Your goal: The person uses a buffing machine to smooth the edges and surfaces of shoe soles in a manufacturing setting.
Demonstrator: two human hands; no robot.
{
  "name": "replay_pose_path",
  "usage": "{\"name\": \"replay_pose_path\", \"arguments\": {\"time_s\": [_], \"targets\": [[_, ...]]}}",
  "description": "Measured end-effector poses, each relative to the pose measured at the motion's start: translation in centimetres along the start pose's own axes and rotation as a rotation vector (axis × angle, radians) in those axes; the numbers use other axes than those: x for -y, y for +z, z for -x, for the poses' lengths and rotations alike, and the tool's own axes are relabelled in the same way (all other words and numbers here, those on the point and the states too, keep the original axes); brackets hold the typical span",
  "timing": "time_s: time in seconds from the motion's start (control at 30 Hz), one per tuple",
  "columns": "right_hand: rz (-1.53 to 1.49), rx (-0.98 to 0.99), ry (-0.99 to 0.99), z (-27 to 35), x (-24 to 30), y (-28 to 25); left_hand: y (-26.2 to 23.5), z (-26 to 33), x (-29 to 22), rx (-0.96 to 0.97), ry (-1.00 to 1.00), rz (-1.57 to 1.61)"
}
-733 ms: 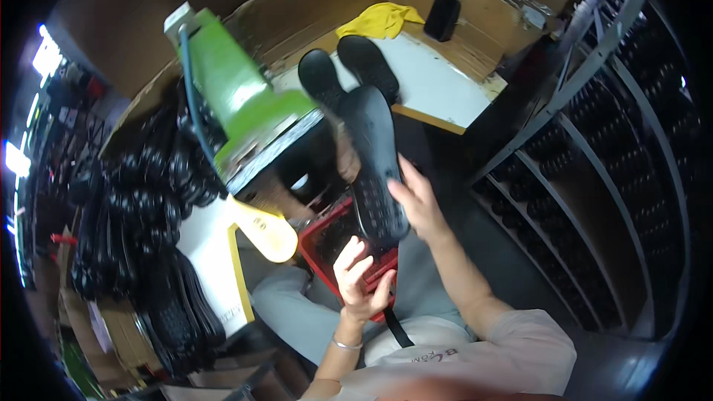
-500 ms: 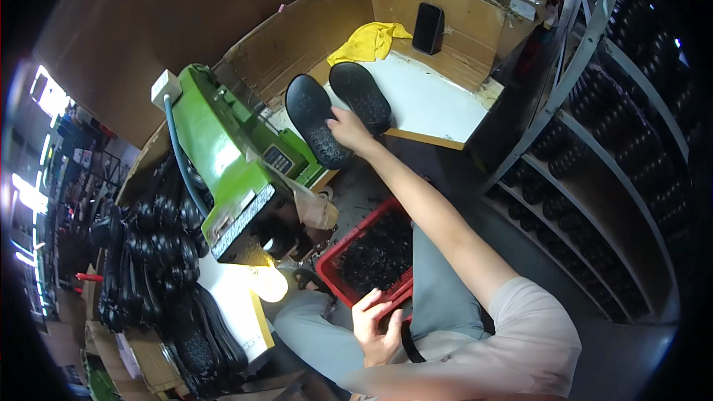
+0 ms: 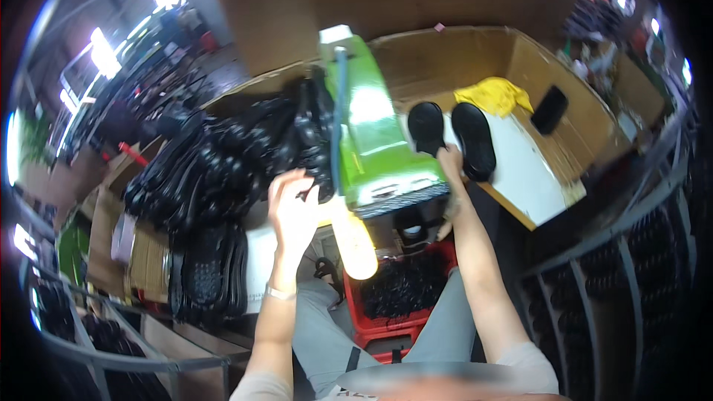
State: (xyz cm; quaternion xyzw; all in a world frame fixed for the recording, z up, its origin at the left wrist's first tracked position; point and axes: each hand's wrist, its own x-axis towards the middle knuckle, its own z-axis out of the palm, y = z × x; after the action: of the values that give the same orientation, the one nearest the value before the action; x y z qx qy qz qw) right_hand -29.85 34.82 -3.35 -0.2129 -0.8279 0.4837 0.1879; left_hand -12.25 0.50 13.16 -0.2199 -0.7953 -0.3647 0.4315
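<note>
Two black shoe soles stand side by side over the white tabletop (image 3: 523, 167), right of the green machine (image 3: 375, 115). My right hand (image 3: 450, 161) has its fingers closed at the lower edge of the left shoe sole (image 3: 425, 126), whose lower end is partly hidden by the machine. The right shoe sole (image 3: 473, 137) lies just beside that hand. My left hand (image 3: 293, 208) is raised, fingers apart and holding nothing. It is in front of the heap of black soles (image 3: 238, 156), left of the machine. Below it, more black soles (image 3: 204, 275) stand stacked on edge.
A lit yellow lamp (image 3: 356, 245) glows below the machine head. Between my knees stands a red crate (image 3: 356, 312) of black scraps. A yellow cloth (image 3: 494, 95) and a black phone (image 3: 549, 110) are by the cardboard wall (image 3: 579, 130). Metal racks (image 3: 631, 275) curve along the right.
My view has swung left. My left hand has risen from near my lap to the heap of soles. The right hand stays at the left sole.
</note>
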Motion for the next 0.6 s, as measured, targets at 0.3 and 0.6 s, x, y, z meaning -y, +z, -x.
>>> {"name": "replay_pose_path", "arguments": {"time_s": [0.3, 0.6], "targets": [[-0.71, 0.032, -0.091, 5.4, -4.5, -0.4, 6.9, -7.7, 5.4, 0.04, -0.35, -0.215], [-0.873, 0.342, 0.255, 25.3, -6.2, -2.3, -7.1, -2.1, -1.0, -0.464, -0.15, -0.326]]}}
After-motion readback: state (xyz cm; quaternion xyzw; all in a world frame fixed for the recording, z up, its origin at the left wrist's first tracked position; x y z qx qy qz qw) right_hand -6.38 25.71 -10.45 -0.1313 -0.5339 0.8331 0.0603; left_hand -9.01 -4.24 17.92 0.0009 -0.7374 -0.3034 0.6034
